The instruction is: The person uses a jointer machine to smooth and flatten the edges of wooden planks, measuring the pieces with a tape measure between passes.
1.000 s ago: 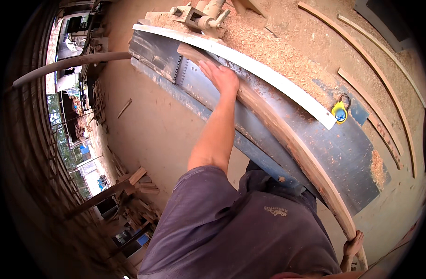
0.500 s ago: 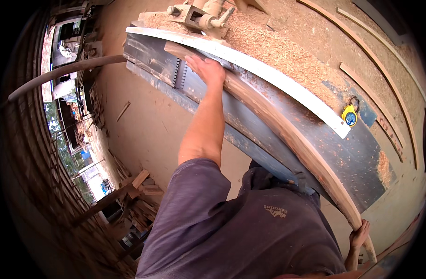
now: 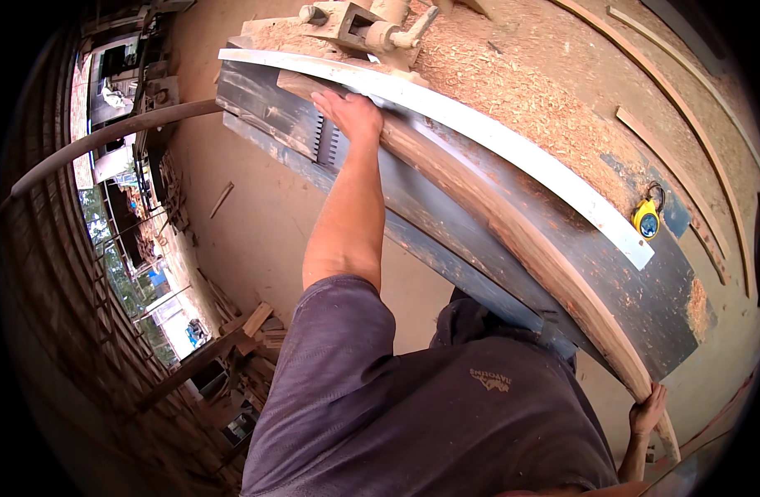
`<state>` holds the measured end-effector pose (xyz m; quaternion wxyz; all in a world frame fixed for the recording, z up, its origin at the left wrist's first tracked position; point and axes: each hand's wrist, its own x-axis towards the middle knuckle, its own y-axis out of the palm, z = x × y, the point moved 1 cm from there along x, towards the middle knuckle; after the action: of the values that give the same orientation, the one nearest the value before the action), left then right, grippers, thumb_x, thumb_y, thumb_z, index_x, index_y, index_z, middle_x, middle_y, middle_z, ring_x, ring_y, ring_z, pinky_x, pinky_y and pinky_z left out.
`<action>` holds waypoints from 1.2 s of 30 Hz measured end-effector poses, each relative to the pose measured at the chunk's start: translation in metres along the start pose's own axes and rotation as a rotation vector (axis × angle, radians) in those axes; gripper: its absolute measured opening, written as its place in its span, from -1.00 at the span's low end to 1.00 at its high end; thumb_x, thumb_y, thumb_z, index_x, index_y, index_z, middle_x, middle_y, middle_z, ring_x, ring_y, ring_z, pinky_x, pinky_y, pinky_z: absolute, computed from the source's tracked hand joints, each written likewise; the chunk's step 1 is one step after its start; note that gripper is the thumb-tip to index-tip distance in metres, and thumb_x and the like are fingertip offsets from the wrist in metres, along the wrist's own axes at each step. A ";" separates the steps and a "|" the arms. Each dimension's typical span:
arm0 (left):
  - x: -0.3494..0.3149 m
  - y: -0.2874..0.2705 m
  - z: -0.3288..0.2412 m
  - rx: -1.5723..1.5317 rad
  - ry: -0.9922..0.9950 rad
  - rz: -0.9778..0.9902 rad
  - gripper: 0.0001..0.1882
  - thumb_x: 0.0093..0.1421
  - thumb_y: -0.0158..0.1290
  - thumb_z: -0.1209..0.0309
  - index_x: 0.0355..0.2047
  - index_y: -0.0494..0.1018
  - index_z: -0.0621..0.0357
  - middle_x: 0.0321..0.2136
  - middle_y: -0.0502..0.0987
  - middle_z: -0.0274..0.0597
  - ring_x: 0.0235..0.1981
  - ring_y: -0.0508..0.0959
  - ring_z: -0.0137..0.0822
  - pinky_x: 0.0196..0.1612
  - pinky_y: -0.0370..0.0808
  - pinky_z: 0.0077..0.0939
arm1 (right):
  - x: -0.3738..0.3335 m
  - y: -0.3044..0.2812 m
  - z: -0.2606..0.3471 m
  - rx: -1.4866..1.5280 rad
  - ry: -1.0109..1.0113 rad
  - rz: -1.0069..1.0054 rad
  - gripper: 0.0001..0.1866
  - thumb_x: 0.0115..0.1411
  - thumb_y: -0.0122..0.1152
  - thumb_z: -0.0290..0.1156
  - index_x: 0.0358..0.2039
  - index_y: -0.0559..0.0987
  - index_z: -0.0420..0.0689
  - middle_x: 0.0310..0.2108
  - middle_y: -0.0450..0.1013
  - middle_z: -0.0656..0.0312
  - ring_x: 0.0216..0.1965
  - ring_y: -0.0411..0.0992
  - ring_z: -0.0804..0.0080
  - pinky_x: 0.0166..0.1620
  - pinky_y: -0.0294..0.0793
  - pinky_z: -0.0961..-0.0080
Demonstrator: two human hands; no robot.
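Kickback is the main risk judged here. The long wooden board (image 3: 513, 240) lies along the dark machine surface (image 3: 645, 306) against the pale fence (image 3: 496, 137). The left hand (image 3: 347, 112), flat and spread, presses its far end beside the toothed guard (image 3: 329, 147); a slip there could injure fingers. The right hand (image 3: 648, 412) is closed around the near end.

Plank (image 3: 513, 240) farther along planer table (image 3: 446, 199)

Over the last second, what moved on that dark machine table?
The left hand pressing the long brown wooden board has advanced along the white fence, board sliding with it. The right hand still grips the near end. The yellow tape measure stayed put.
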<state>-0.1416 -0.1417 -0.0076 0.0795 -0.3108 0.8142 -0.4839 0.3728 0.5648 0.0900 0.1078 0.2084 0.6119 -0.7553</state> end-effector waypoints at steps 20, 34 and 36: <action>0.089 -0.002 0.049 0.025 0.028 0.003 -0.42 0.28 -0.17 0.47 0.26 0.12 0.61 0.42 -0.12 0.47 0.47 -0.11 0.30 0.51 -0.15 -0.04 | 0.047 -0.006 0.085 -0.010 -0.066 -0.006 -0.61 -0.10 0.03 -0.71 -0.17 0.41 -0.22 -0.29 0.33 -0.09 -0.20 0.32 -0.22 -0.12 0.33 0.02; 0.153 -0.004 0.077 -0.057 0.002 -0.010 -0.40 0.21 -0.08 0.45 0.21 0.18 0.62 0.39 -0.03 0.50 0.45 -0.05 0.29 0.50 -0.14 -0.09 | 0.085 -0.012 0.142 -0.029 -0.108 0.036 -0.62 -0.09 0.07 -0.66 -0.16 0.40 -0.25 -0.29 0.33 -0.12 -0.21 0.30 -0.24 -0.13 0.31 -0.02; 0.153 -0.008 0.086 0.002 -0.013 0.004 -0.39 0.21 -0.08 0.44 0.22 0.18 0.61 0.39 -0.01 0.48 0.45 -0.04 0.29 0.51 -0.13 -0.10 | 0.092 -0.017 0.153 -0.040 -0.132 0.030 -0.62 -0.10 0.07 -0.64 -0.17 0.40 -0.25 -0.30 0.32 -0.14 -0.21 0.30 -0.25 -0.13 0.30 -0.02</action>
<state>-0.2228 -0.2971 -0.0198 0.0860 -0.3121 0.8138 -0.4827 0.2555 0.4289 0.0891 0.1634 0.1651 0.6151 -0.7535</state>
